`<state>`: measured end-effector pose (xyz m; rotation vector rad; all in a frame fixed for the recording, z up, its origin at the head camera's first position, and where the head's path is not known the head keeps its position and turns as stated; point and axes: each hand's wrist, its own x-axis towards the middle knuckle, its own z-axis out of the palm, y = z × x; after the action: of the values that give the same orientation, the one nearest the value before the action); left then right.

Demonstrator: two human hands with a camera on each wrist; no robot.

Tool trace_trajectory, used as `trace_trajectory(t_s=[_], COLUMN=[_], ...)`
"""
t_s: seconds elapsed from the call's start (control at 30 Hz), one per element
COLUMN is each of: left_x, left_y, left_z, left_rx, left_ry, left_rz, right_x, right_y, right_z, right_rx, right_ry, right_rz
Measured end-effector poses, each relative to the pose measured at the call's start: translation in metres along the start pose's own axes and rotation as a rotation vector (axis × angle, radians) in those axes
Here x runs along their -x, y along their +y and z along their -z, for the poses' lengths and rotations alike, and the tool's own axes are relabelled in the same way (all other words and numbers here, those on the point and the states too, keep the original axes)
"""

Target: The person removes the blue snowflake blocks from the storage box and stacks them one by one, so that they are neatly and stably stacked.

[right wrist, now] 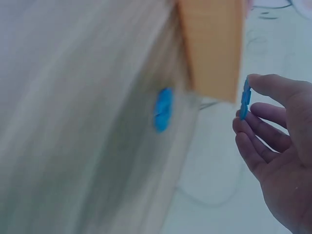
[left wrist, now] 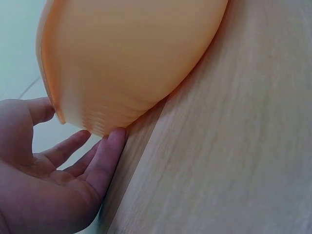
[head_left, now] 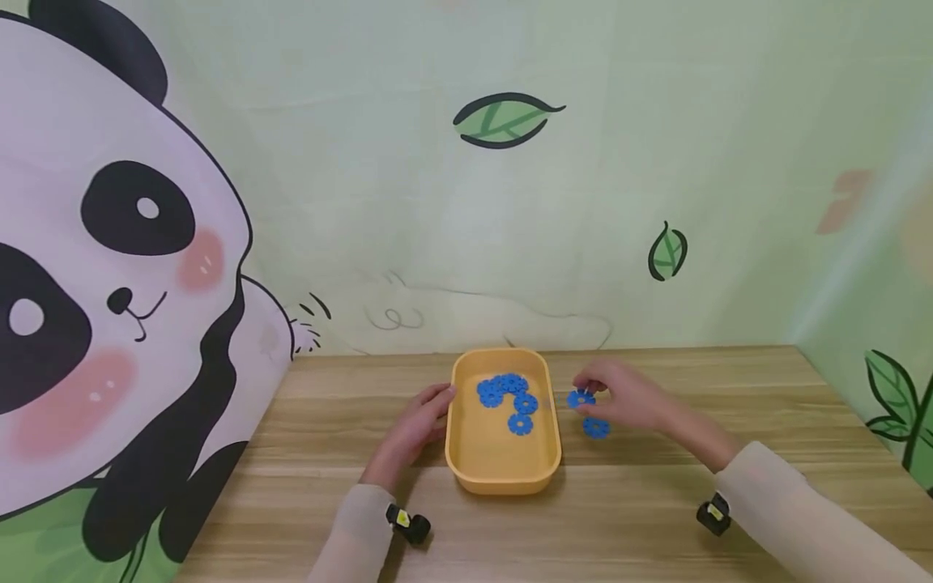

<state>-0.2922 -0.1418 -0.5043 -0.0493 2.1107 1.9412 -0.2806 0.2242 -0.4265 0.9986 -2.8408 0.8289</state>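
My right hand (head_left: 628,395) pinches a blue snowflake disc (head_left: 581,398) between thumb and fingers, just right of the yellow tray (head_left: 492,468). In the right wrist view that disc (right wrist: 245,99) shows edge-on at the fingertips. Another blue snowflake disc (head_left: 595,427) lies on the table below this hand. Several blue snowflake discs (head_left: 520,424) lie inside the tray, mostly bunched in its far half. At the tray's left side, my left hand (head_left: 423,419) rests its thumb at the rim. Its loosely extended fingers (left wrist: 108,155) touch the low outer wall in the left wrist view.
The wooden table (head_left: 291,486) runs back to a light green cloth backdrop (head_left: 364,162) printed with a large panda (head_left: 146,283) and leaves. Each sleeve cuff carries a small black wrist camera, the left one (head_left: 410,523) near the tray's front left.
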Motion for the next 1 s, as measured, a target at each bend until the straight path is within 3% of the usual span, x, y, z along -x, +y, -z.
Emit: trace_trajectory(t_s=[0.17,0.4,1.0], left_x=[0.001,0.001,0.0], left_y=[0.001,0.0,-0.001], left_z=[0.001,0.001,0.001], left_rx=[0.009,0.012,0.009], left_ry=[0.003,-0.003,-0.013], left_rz=[-0.002,-0.008,-0.001], right_x=[0.013,0.025,0.029], right_y=[0.021,0.034,0.041], right_z=[-0.008,-0.025,-0.037], right_rx=[0.006,0.019,0.053], right_ry=[0.002,-0.004,0.011], right_rz=[-0.012,-0.038,-0.007])
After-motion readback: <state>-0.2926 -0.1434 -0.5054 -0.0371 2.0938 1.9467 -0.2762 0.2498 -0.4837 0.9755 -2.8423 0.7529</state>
